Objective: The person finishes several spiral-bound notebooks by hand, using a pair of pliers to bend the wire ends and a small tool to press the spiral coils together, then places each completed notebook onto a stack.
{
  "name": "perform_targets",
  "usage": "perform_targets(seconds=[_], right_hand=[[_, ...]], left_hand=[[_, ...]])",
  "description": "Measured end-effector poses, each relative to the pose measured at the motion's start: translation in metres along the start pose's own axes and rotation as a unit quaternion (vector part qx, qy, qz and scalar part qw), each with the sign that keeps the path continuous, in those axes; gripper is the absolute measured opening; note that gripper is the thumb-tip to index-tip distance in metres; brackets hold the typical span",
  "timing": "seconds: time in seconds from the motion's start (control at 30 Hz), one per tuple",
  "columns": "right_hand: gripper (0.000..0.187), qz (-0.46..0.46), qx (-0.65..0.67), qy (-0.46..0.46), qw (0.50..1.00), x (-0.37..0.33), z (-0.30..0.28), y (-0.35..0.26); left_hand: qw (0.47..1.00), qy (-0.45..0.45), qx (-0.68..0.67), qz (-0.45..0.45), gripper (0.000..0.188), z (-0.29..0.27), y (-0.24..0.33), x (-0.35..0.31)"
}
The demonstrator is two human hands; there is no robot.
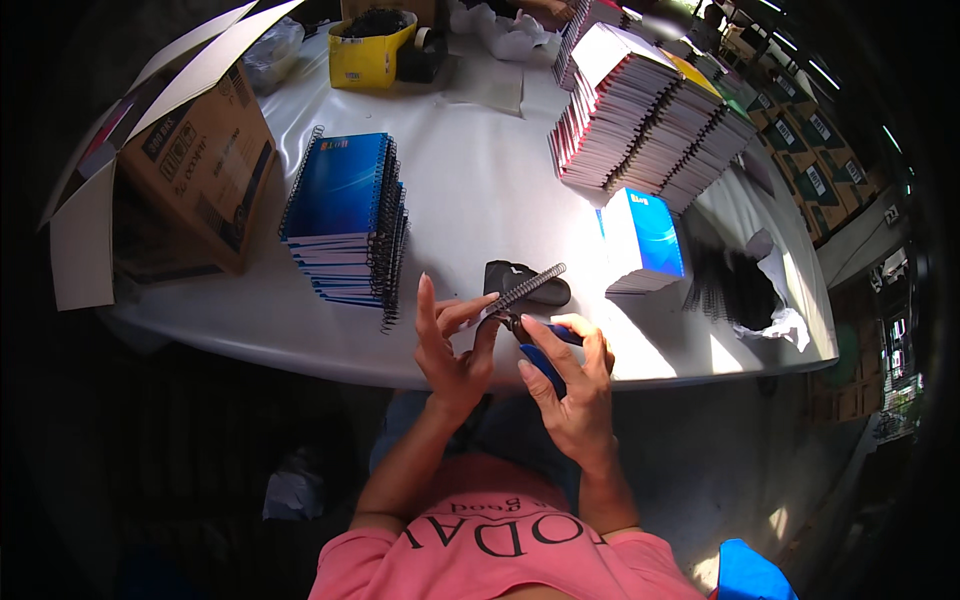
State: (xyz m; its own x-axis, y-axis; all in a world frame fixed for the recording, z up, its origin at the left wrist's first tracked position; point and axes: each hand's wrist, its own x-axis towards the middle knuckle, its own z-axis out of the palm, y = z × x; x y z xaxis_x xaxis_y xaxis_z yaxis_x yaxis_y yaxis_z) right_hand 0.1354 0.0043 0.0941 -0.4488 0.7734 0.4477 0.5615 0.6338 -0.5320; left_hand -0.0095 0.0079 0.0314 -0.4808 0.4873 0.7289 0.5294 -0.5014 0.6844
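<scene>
Long table (465,185) under a pale, shiny cover, its near edge curving past the person's waist; stacked cartons (815,150) in the dim room beyond the right edge. Left hand (450,350), just over the near edge around its middle, pinches the lower end of a dark wire coil (533,285) between thumb and fingers, index finger along it; coil slants up to the right. Right hand (582,385) grips blue-handled pliers (543,369), jaws at the coil's lower end, though contact is hard to make out. Black item (549,291) on the table behind the coil. Toward the left edge, a stack of blue notebooks (345,185) beside a cardboard box (200,165), flaps up. Toward the right edge, a smaller blue stack (643,238), tall notebook piles (630,125) behind it, loose black coils (722,280) beside it. Yellow tub (360,64) near the far edge.
</scene>
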Motion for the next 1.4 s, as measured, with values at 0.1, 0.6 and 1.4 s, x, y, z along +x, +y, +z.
perform_targets(seconds=[0.1, 0.6, 1.4], right_hand=[[0.040, 0.011, 0.020, -0.029, 0.999, 0.000, 0.002, -0.002], [0.039, 0.132, -0.107, -0.016, 0.985, -0.029, -0.009, 0.092], [0.043, -0.058, 0.165, -0.091, 0.980, 0.252, 0.112, -0.030]], left_hand=[[1.000, 0.009, 0.006, 0.015, 0.091, 0.001, 0.001, -0.001], [0.968, 0.077, -0.151, -0.185, 0.055, -0.004, 0.001, 0.010], [0.987, 0.062, -0.021, -0.149, 0.044, -0.113, -0.037, 0.109]])
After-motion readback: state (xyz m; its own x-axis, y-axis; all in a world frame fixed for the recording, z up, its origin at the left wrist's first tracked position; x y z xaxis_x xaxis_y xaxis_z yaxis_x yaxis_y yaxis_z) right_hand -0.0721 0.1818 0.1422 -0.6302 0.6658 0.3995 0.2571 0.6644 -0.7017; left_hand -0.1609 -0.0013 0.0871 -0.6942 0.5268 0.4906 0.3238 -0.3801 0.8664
